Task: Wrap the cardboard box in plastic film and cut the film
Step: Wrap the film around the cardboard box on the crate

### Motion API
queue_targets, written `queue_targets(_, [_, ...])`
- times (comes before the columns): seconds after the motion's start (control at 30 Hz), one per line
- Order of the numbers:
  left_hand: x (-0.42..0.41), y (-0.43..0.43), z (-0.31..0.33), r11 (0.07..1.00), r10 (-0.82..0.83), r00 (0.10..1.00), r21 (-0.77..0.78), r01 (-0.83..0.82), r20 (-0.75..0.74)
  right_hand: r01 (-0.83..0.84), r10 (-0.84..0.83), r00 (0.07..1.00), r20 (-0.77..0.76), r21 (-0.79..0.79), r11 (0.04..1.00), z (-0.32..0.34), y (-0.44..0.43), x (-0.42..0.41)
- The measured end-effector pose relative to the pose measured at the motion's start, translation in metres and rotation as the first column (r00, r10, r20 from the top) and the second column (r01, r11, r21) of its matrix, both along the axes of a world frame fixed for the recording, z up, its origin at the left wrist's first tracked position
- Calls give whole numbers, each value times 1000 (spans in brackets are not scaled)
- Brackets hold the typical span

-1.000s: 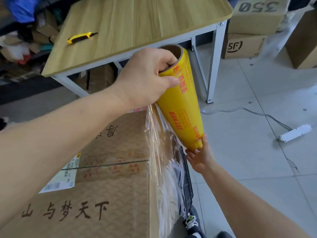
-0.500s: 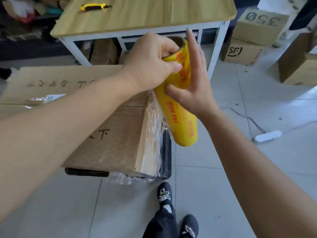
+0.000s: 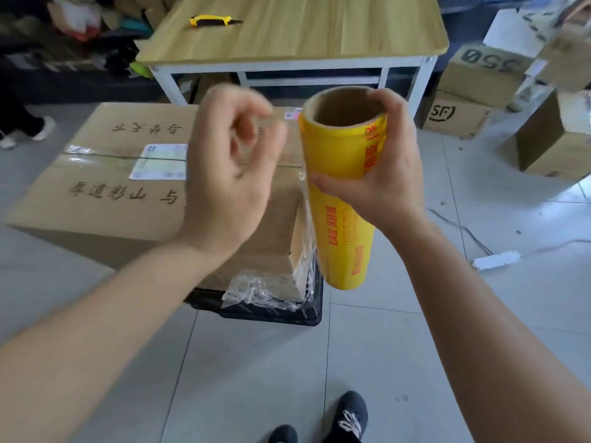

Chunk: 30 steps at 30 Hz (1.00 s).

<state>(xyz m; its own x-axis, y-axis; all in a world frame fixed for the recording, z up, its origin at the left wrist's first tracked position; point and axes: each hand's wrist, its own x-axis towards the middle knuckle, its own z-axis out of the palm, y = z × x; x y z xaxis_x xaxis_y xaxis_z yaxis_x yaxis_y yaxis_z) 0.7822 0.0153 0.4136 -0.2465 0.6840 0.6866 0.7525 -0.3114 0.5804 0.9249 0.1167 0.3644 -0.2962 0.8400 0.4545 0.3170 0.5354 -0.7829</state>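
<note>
A large cardboard box (image 3: 105,174) with printed characters and a white label lies on a black crate (image 3: 271,311). Clear plastic film (image 3: 271,289) clings to its near right corner and runs up to the yellow film roll (image 3: 339,193). The roll stands upright beside that corner, and my right hand (image 3: 380,174) grips its upper part, fingers over the cardboard core's rim. My left hand (image 3: 230,174) hovers over the box just left of the roll, blurred, fingers loosely curled and holding nothing.
A wooden table (image 3: 303,36) stands behind the box, with a yellow utility knife (image 3: 211,20) on it. Several cardboard boxes (image 3: 479,78) are stacked at the right. A white power strip (image 3: 495,260) and cable lie on the tiled floor. My dark shoes (image 3: 348,417) show at the bottom.
My left hand let go of the roll's top and moved left. My right hand, open against the roll half a second ago, now grips it near the top. The view has shifted back.
</note>
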Motion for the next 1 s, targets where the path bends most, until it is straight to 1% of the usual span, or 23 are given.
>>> queue_targets(0.03, [0,-28,-15,1000,-1,994,9,0,113,11,-11,1000,0,10,1000,1,-6,0])
queue_targets(0.07, [-2,-55,-37,998,3,973,-56,11,231,21,-21,1000,1,21,1000,2,-13,1])
queue_targets(0.1, [-7,-82,-67,983,58,943,-185,4,327,32,-32,999,1,31,999,3,-20,1])
queue_targets(0.13, [-13,-105,-99,932,162,916,-361,-20,368,41,-41,999,1,40,998,3,-28,0])
queue_targets(0.17, [-22,-122,-131,828,283,899,-559,-52,335,50,-50,999,0,43,998,3,-35,0])
queue_targets(0.2, [-33,-134,-161,676,365,896,-733,-69,253,61,-61,998,1,42,997,2,-43,0])
queue_targets(0.23, [-43,-140,-183,515,387,905,-856,-52,178,75,-75,997,5,40,996,0,-50,-1])
queue_targets(0.27, [-48,-141,-197,373,358,923,-928,-5,139,89,-90,996,12,42,995,-2,-58,-1])
queue_targets(0.3, [-51,-139,-206,259,309,941,-964,55,136,105,-106,994,19,45,993,-5,-64,-2])
queue_targets(0.33, [-54,-135,-214,181,264,954,-979,95,141,122,-123,992,25,45,992,-7,-71,-2])
queue_targets(0.37, [-54,-131,-218,137,224,963,-983,121,150,139,-141,990,26,43,989,-10,-77,-2])
queue_targets(0.4, [-53,-126,-218,113,186,969,-983,146,165,157,-158,987,22,41,987,-13,-82,-2])
queue_targets(0.5, [-58,-115,-225,105,102,979,-980,168,178,203,-203,979,13,40,978,-20,-98,1])
queue_targets(0.57, [-64,-112,-229,148,59,986,-978,146,156,222,-223,975,12,51,974,-23,-107,2])
queue_targets(0.63, [-66,-116,-230,251,59,984,-956,151,171,244,-246,969,19,63,968,-24,-116,2])
queue_targets(0.67, [-68,-121,-229,316,87,984,-941,122,156,252,-254,967,21,65,965,-24,-120,2])
queue_targets(0.73, [-72,-131,-225,417,172,983,-909,-19,58,262,-264,964,23,59,963,-22,-129,2])
queue_targets(0.8, [-79,-143,-216,507,208,977,-851,-141,-38,252,-254,966,38,52,966,-17,-138,2])
queue_targets(0.9, [-92,-166,-202,591,244,967,-780,-205,-69,208,-211,976,48,66,976,-8,-156,0])
queue_targets(1.0, [-102,-190,-187,631,295,955,-747,-211,-21,133,-137,990,40,89,987,3,-176,-7])
